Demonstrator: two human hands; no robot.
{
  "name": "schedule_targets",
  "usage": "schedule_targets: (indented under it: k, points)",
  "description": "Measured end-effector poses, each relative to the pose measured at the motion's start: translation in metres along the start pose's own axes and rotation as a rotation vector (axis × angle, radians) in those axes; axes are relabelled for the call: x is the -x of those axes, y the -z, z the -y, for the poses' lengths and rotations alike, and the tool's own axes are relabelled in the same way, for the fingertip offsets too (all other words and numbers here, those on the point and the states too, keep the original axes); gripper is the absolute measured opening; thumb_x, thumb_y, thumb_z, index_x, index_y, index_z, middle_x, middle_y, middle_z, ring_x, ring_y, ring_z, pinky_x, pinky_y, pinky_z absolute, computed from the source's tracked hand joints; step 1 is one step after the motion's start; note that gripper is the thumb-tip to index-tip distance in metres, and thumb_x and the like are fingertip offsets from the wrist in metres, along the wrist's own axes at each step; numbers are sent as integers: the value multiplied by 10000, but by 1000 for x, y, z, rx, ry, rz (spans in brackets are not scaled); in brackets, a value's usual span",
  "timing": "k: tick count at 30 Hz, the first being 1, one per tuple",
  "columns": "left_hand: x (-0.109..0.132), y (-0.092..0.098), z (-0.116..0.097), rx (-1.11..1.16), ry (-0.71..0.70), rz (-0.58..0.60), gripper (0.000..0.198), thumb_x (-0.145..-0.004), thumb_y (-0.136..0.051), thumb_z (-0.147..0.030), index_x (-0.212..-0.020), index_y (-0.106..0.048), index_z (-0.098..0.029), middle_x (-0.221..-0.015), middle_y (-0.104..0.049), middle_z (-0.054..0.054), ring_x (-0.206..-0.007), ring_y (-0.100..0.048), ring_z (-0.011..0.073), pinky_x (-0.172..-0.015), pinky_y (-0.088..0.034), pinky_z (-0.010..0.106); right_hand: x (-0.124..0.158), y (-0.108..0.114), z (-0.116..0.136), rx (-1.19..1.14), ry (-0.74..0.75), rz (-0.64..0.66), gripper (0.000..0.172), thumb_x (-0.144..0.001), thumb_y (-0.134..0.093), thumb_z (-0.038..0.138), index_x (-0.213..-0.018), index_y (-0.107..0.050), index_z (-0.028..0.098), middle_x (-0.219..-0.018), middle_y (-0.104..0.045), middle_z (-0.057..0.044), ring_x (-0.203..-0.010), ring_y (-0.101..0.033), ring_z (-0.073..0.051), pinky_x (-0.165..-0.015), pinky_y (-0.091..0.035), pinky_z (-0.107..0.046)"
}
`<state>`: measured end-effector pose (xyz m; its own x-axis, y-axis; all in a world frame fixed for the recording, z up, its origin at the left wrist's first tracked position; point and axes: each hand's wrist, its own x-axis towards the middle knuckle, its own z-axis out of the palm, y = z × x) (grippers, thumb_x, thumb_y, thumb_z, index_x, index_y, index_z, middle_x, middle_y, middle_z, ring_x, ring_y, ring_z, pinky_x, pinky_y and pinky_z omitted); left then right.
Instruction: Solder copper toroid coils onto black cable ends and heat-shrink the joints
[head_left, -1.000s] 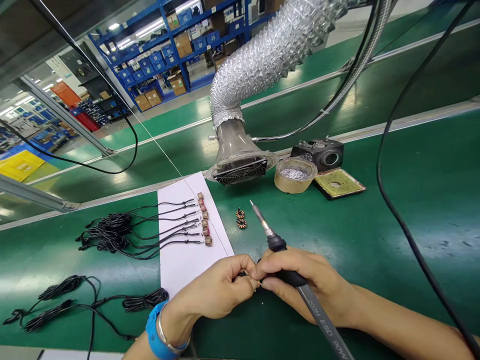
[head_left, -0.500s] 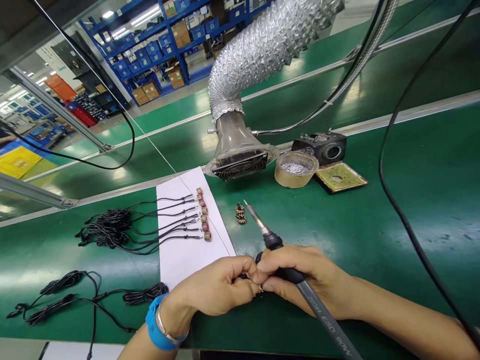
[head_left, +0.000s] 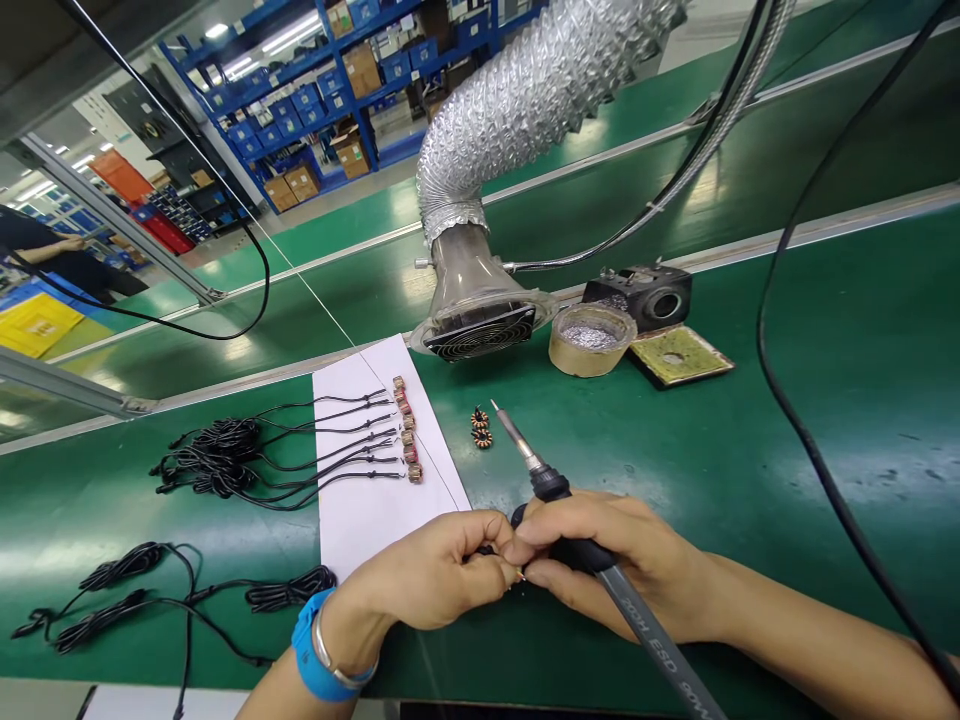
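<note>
At lower centre of frame, tiny wired part (head_left: 523, 576) is pinched by near-closed left hand (head_left: 450, 572), mostly hidden; soldering iron (head_left: 551, 486) is gripped by curled right hand (head_left: 619, 565). Part likely light, fragile; iron judged stiff, to be held well behind tip (head_left: 495, 407).

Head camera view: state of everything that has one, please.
left hand: fingers pinching a mostly hidden dark piece
right hand: gripping soldering iron
soldering iron: tip pointing forward; heat unclear
far black cables: bundled, ends on paper
near black cables: coiled
paper: flat
tape roll: flat, silvery bits inside
fan: unclear whether running
</note>
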<state>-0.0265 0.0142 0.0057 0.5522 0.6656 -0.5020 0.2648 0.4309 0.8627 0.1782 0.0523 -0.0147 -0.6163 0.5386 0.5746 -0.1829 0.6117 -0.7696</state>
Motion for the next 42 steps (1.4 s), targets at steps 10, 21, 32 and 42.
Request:
schedule_targets:
  k: [10, 21, 32, 42]
  points:
    - [0, -2, 2, 7, 11, 4, 93, -837, -500, -243, -810, -467, -161, -677, -349, -39, -622, -282, 95, -551, -249, 230, 1, 0, 0, 11, 35, 4, 353, -825, -584, -9, -1134, -521, 149, -900, -685, -50, -814, -650, -124, -734, -538, -234]
    - [1, -2, -5, -49, 29, -6, 50, -832, -488, -208, -807, -470, -169, -659, -341, -46, -602, -279, 91, -522, -248, 221, 3, -3, -2, 37, 38, -19, 364, -812, -562, -33, -1113, -520, 166, -863, -677, -37, -739, -643, -119, -684, -535, -237]
    - [1, -3, -3, -145, 6, 17, 75, -856, -474, -230, -814, -461, -169, -687, -342, -44, -628, -296, 89, -562, -292, 213, 4, -5, -1, -3, -8, -8, 332, -840, -548, -6, -1109, -497, 183, -881, -662, -40, -782, -638, -120, -717, -528, -243]
    - [6, -13, -14, -483, -32, -156, 91, -813, -429, -143, -857, -487, -197, -681, -464, -47, -604, -381, 96, -554, -314, 216, -1, -4, -2, 219, 82, -119, 347, -833, -555, 29, -1145, -485, 162, -967, -651, -74, -841, -599, -149, -769, -510, -297]
